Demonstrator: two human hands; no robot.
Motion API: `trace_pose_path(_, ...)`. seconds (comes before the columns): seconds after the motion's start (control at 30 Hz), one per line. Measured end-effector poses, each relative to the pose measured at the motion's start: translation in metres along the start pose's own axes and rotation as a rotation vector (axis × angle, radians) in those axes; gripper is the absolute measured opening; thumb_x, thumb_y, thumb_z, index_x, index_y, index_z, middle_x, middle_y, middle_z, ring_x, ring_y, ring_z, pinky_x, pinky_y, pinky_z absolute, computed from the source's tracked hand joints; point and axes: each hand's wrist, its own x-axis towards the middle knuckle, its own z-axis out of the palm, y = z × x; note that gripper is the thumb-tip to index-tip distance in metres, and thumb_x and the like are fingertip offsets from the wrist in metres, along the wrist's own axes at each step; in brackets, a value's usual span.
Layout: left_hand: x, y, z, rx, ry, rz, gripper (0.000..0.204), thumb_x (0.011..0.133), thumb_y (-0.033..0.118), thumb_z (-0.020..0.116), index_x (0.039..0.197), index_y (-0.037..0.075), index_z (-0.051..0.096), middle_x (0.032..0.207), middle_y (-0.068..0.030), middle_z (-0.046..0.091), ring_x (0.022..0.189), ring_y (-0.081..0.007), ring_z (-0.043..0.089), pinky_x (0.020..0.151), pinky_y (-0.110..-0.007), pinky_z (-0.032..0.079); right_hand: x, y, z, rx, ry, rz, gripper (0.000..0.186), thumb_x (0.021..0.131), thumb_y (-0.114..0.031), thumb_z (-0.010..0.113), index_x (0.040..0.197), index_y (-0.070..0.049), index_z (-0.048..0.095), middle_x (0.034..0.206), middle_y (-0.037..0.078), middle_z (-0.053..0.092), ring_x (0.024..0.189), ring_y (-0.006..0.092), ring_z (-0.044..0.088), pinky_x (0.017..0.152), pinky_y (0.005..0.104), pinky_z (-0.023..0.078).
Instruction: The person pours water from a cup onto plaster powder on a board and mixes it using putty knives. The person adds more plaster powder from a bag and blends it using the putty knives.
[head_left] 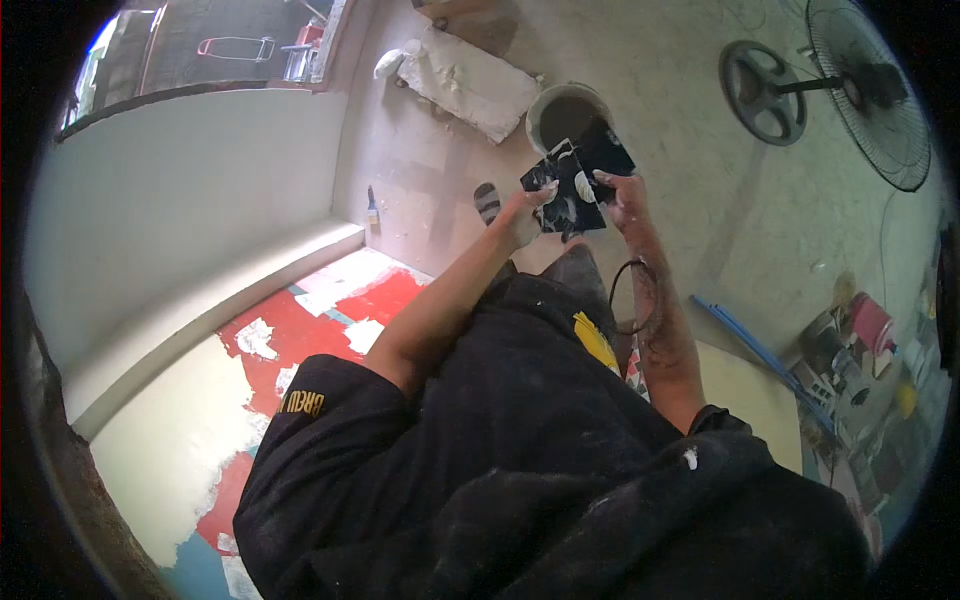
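In my left hand is a flat black putty spreader, smeared with white putty; the thumb presses on its top face. My right hand grips a second black spreader by its near edge, fingers closed. The two plates meet or overlap, and a white dab of putty sits where they come together. Just beyond them stands a round bucket with a pale rim and a dark interior; the spreaders cover part of its near side. White residue marks the fingers of both hands.
A whitish, dusty sack lies beyond the bucket to the left. A paintbrush rests near the low wall ledge. To the right are a pedestal fan, blue tubes and a pink container among clutter.
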Motion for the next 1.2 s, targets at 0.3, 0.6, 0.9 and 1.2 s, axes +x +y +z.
trace_pose_path(0.3,0.016,-0.004,0.0,0.053,0.094,-0.074,0.025,0.088,0.011,0.053,0.109,-0.001,0.057,0.106,-0.0096,0.06,0.094,-0.0223,0.061,0.087,-0.036,0.049,0.02,0.019,-0.047,-0.425,0.017,-0.027,0.043,0.074,-0.005,0.072,0.106,0.009,0.046,0.089,0.01,0.057,0.073,0.0169,0.059,0.059,0.0304,0.05)
trace_pose_path(0.6,0.018,0.066,0.041,0.147,0.255,0.004,0.029,0.084,0.017,0.061,0.106,-0.001,0.059,0.099,-0.0099,0.062,0.085,-0.0215,0.06,0.076,-0.037,0.048,0.029,-0.011,-0.242,-1.023,0.157,0.095,0.009,0.08,-0.007,0.064,0.087,-0.003,0.062,0.073,0.005,0.061,0.065,0.0174,0.06,0.06,0.0312,0.05)
trace_pose_path(0.9,0.122,0.068,-0.084,0.374,0.382,-0.189,0.021,0.078,0.01,0.069,0.095,-0.001,0.063,0.086,-0.0086,0.064,0.07,-0.0213,0.061,0.065,-0.038,0.049,-0.009,-0.031,-0.198,-0.556,0.576,0.154,0.008,0.082,-0.004,0.058,0.085,0.0,0.064,0.066,0.004,0.059,0.055,0.0096,0.055,0.044,0.0201,0.04)
trace_pose_path(1.2,0.223,0.172,-0.001,0.642,0.35,0.006,0.021,0.074,0.011,0.073,0.091,0.002,0.064,0.08,-0.0048,0.064,0.065,-0.0158,0.059,0.059,-0.034,0.049,0.131,0.008,-0.155,0.023,0.255,0.084,0.009,0.084,-0.01,0.057,0.092,-0.008,0.06,0.071,-0.003,0.053,0.049,0.0048,0.039,0.045,0.0201,0.033)
